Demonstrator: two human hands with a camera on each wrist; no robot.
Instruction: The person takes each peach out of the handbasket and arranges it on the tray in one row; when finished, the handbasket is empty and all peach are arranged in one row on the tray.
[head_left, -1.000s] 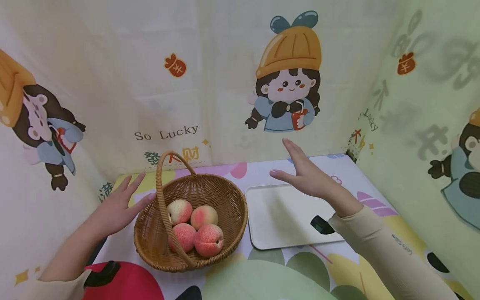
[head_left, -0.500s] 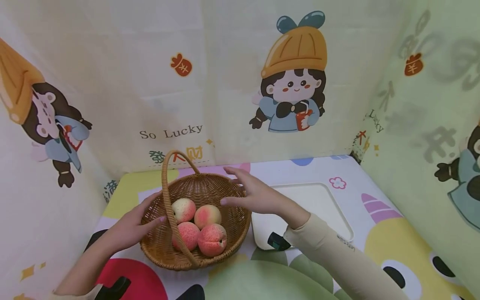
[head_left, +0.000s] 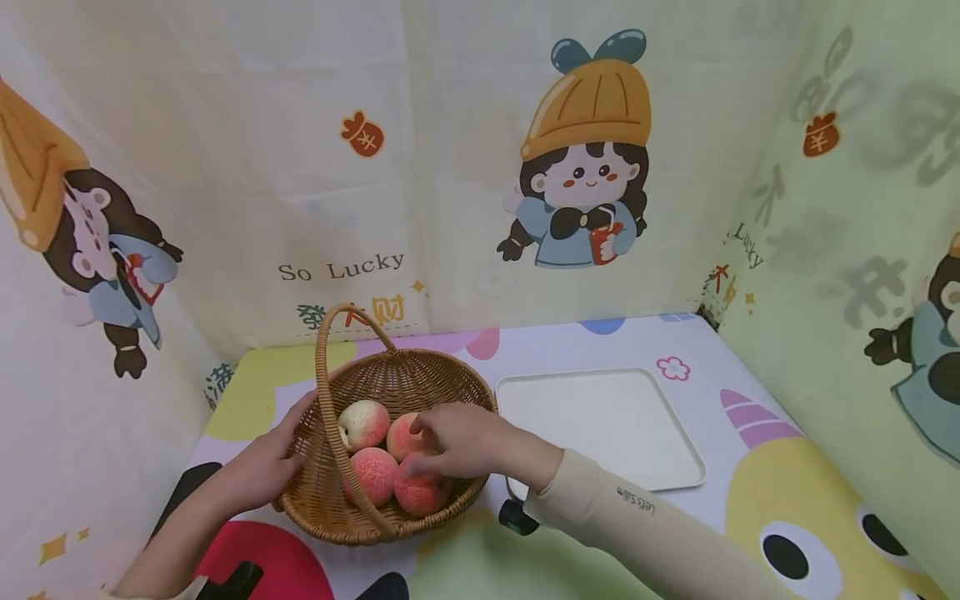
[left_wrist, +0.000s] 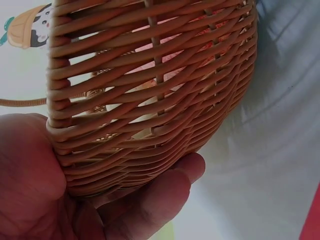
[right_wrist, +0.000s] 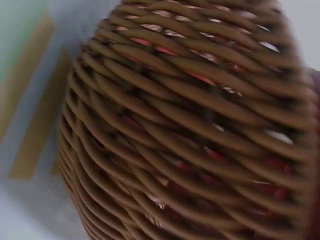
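Note:
Several pink-and-cream peaches lie in a brown wicker basket (head_left: 442, 371) with a tall arched handle (head_left: 324, 392). My left hand (head_left: 262, 467) grips the basket's left rim, thumb inside; in the left wrist view its fingers (left_wrist: 160, 197) curl under the woven outer wall. Reaching in over the right rim, my right hand (head_left: 468, 437) overlaps the back right peach (head_left: 402, 435) and the front right peach (head_left: 420, 497). Its thumb and forefinger are spread apart over them; I cannot tell whether they hold one. The basket wall (right_wrist: 175, 115) hides most of that hand in the right wrist view.
A white rectangular tray (head_left: 600, 425) lies right of the basket, its near left corner behind my right wrist. Beyond the two, a printed curtain (head_left: 450, 167) hangs at the table's back edge. The tablecloth (head_left: 750, 492) has cartoon prints.
My right hand has swung left from above the tray, then down into the basket among the peaches. My left hand has moved from beside the basket to gripping its left rim.

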